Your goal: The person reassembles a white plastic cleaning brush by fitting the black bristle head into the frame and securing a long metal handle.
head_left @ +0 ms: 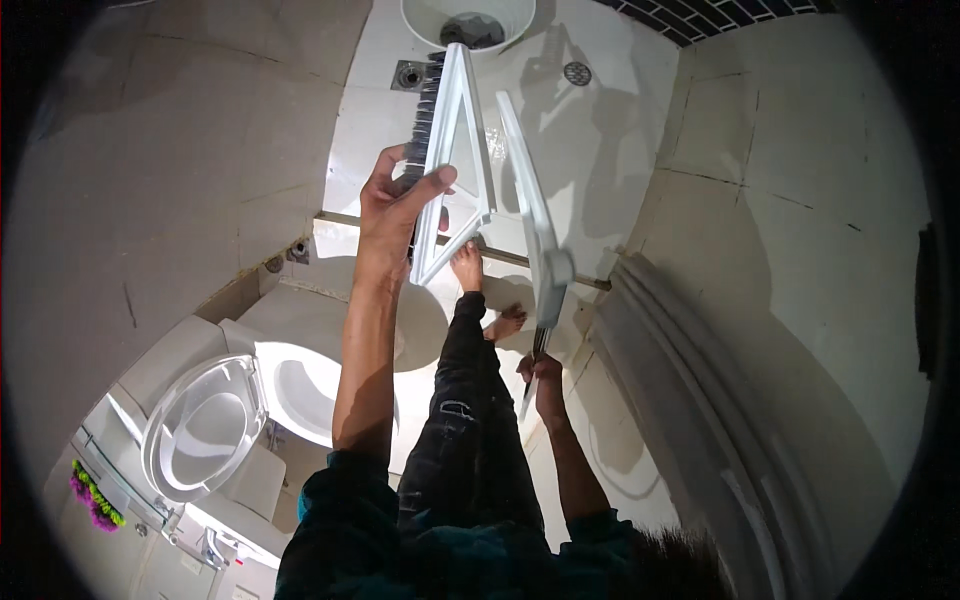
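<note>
My left hand (pixel 395 205) is closed around a white triangular brush head (pixel 442 125), thumb on its face and fingers at its bristle side. Dark bristles run along its left edge, and the middle of the frame is open. Lower and to the right, my right hand (pixel 545 380) grips the thin metal handle of a long-handled tool. That tool carries a long, narrow white head (pixel 530 180) with a rounded joint at its near end. The two heads stand apart, side by side, above the floor. What the white head is for the frames do not show.
A white bucket (pixel 412 18) holding something dark stands at the far end. Nearby are a round drain (pixel 578 73) and a square drain (pixel 408 75). A raised strip (pixel 515 259) crosses the floor at my bare feet. Left is a toilet (pixel 300 390); right, a grey curtain (pixel 680 350).
</note>
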A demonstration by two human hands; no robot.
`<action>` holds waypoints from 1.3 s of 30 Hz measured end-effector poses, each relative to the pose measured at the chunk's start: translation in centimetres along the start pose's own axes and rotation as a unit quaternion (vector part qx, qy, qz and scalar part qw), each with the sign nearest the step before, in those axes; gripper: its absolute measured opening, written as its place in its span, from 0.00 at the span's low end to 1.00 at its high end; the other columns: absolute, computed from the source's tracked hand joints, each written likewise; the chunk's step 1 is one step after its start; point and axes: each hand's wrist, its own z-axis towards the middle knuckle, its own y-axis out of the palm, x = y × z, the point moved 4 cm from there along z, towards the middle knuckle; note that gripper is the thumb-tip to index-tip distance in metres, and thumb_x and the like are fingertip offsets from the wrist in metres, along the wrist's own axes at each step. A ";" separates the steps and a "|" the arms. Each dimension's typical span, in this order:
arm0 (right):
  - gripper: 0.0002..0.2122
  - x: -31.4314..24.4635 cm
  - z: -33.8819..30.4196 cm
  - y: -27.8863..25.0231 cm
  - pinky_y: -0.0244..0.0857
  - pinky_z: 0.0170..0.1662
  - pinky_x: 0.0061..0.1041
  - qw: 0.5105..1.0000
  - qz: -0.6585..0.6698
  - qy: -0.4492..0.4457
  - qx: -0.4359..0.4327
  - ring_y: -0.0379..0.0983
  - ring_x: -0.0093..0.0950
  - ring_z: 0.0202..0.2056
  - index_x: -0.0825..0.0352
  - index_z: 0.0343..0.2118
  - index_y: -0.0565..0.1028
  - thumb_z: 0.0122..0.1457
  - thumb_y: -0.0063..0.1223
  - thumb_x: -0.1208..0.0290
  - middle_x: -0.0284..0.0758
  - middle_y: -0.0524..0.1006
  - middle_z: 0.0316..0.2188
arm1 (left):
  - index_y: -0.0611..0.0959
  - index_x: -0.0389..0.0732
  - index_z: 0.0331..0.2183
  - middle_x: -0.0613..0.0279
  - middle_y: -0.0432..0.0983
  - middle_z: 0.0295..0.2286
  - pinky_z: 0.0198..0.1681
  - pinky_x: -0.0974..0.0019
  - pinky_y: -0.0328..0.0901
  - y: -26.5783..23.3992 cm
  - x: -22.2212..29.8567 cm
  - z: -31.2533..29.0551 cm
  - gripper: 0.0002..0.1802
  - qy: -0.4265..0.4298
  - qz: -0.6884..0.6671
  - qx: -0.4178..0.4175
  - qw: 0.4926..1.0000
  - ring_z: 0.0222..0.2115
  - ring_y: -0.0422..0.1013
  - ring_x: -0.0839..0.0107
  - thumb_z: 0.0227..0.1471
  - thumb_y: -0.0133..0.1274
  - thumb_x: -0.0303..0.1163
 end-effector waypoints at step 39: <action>0.13 -8.2 -8.0 14.5 0.57 0.20 0.13 0.989 -0.141 -0.038 -0.017 0.64 0.13 0.18 0.68 0.39 0.72 0.54 0.49 0.65 0.28 0.69 0.17 | 0.67 0.38 0.30 0.58 0.72 0.21 0.15 0.75 0.63 -6.0 7.2 -14.8 0.19 0.176 -0.172 0.251 0.936 0.13 0.66 0.75 0.37 0.60 0.26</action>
